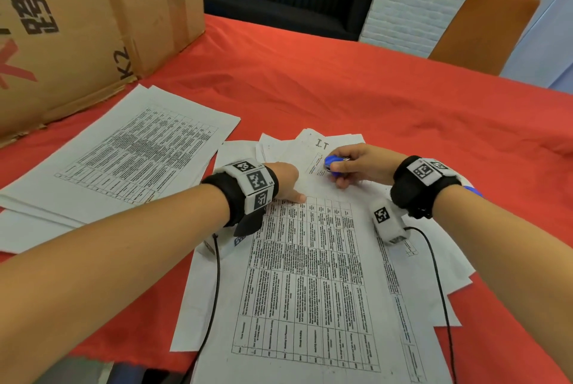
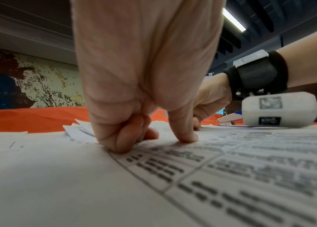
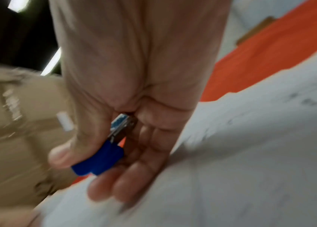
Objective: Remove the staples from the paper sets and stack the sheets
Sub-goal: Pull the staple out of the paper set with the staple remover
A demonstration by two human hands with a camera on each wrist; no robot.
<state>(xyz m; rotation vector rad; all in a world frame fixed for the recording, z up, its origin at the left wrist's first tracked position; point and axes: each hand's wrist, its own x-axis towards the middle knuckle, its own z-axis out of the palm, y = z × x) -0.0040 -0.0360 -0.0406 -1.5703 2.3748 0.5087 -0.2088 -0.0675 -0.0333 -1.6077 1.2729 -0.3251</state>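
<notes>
A blue staple remover (image 1: 334, 163) is held in the right hand (image 1: 361, 165), pinched between the thumb on one blue grip and the fingers on the other; in the right wrist view the tool's (image 3: 103, 158) metal body runs back into the palm while its blue end projects forward past the thumb, with the remaining fingers (image 3: 126, 184) extended below it and their tips against white paper. This view is blurred, so the claws of the tool cannot be made out. Directly beneath and just ahead of that grip lies the top edge of the printed paper set (image 1: 310, 275), a sheet bearing a ruled table, which extends from the grip back toward the person. The left hand (image 1: 283, 180) rests on the same sheet just beside the right hand, on the thumb side of the tool; in the left wrist view its fingers (image 2: 126, 135) are curled under with the knuckles pressing the paper (image 2: 231, 176) and the thumb tip pressed flat, holding nothing. Loose sheets (image 1: 279, 144) fan out beyond both hands. Well to the left of the left hand lies a separate stack of sheets (image 1: 124, 160), on the red tablecloth (image 1: 403, 98), near a cardboard box (image 1: 77, 26).
</notes>
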